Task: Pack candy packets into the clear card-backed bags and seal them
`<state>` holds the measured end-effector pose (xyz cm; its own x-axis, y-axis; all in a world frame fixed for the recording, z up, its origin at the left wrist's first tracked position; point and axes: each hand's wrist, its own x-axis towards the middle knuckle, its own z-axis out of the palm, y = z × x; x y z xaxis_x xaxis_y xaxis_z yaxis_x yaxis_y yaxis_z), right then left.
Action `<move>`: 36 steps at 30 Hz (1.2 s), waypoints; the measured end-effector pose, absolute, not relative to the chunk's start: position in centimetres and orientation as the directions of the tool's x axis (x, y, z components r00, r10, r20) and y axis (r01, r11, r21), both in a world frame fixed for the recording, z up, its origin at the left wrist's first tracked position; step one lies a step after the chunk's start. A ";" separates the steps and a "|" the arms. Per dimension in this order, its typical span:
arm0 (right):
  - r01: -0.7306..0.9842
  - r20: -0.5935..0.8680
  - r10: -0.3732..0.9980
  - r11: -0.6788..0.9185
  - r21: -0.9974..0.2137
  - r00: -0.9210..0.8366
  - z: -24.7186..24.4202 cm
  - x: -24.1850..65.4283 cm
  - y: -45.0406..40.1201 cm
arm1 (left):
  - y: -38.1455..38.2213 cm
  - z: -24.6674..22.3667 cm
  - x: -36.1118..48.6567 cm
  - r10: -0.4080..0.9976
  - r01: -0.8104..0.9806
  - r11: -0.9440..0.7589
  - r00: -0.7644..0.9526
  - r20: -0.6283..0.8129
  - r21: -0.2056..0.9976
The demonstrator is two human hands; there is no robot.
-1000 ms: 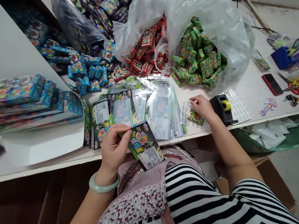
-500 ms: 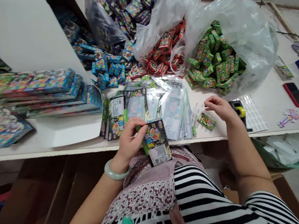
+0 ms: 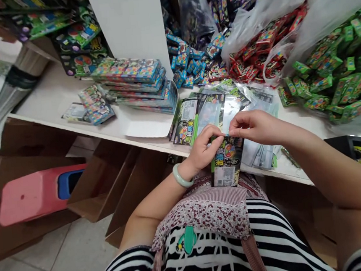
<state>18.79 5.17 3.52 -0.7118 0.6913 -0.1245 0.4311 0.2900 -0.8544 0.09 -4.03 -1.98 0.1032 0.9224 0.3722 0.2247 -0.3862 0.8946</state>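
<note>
Table (image 3: 49, 85): a packet (image 3: 224, 165) between the person and the front edge; behind it, pouches (image 3: 184, 124) along that edge; left of these, stacked boxes (image 3: 127, 72) on an open carton (image 3: 151, 125); toward the back edge, small packs (image 3: 256, 59) in bags (image 3: 324, 13); right, a tape dispenser (image 3: 344, 143).

Here we are, riding on the wearer's own head, lens facing forward and steeply down! The striped shirt (image 3: 280, 228) looms closest, bottom centre; the left hand (image 3: 205, 148) and right hand (image 3: 257, 126) sit mid-frame, close below. The white table (image 3: 52, 92) slants down rightward across the picture, a plastic bag (image 3: 282, 2) lies farther off, upper right, tiled floor (image 3: 61, 255) lower left.
</note>
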 end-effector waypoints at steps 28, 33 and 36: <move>0.312 -0.516 0.511 -0.434 -0.845 -0.688 2.3 18.9 4.8 | -10.1 -2.9 -3.3 0.945 0.134 -0.083 0.325 0.035 0.988; 0.206 -0.272 0.819 -0.192 -0.960 -0.505 2.5 20.9 6.6 | -6.8 4.6 -12.5 0.788 0.512 -0.502 -0.062 0.613 0.697; 0.292 -0.236 0.813 -0.085 -0.953 -0.532 1.5 20.6 5.8 | -1.2 7.4 -18.5 0.696 0.820 -0.397 -0.025 0.718 0.413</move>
<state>20.62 5.81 1.45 -0.5323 0.8131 -0.2358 0.2920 -0.0850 -0.9526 -18.50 -1.21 7.39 -0.0245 0.6956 0.7180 0.8196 -0.3973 0.4128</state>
